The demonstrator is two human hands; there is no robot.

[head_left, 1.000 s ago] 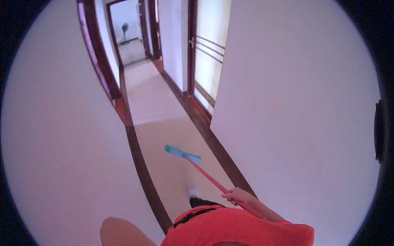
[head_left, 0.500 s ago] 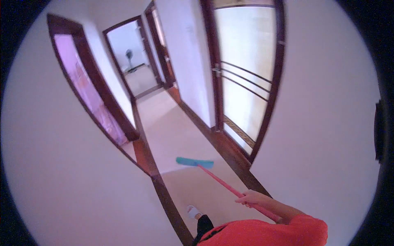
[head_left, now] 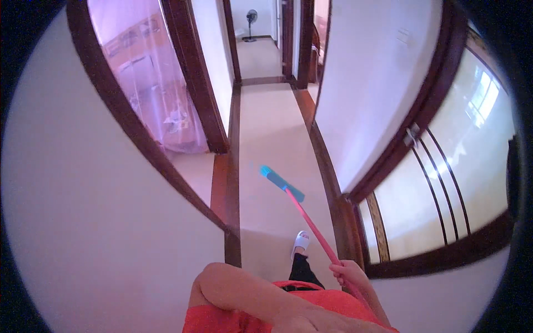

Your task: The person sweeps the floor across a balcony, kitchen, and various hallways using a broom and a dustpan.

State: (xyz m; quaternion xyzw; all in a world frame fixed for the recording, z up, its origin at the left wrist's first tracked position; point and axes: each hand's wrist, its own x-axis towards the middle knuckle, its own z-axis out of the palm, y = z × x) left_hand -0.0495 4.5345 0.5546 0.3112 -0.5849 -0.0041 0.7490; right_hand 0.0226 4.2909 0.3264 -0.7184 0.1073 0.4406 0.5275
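My right hand (head_left: 348, 273) is closed round the pink handle (head_left: 312, 224) of a broom. Its turquoise head (head_left: 283, 184) lies out ahead on the pale corridor floor, set at a slant, with lighter bristle tips at the left end. My left forearm (head_left: 244, 291) crosses in front of my red shirt. Only part of my left hand (head_left: 311, 323) shows at the lower edge, with its fingers hidden. Whether it touches the upper end of the handle cannot be made out.
One foot in a white slipper (head_left: 301, 240) stands near the handle. Dark borders (head_left: 327, 161) edge the corridor floor. A sheer pink curtain (head_left: 161, 89) hangs in the left doorway; a glazed door (head_left: 438, 166) is at right. A standing fan (head_left: 251, 25) is in the far room.
The view has swung right and levelled along the corridor. The broom head has turned to a steeper slant. My left arm has come into view across my body; my right hand keeps its grip.
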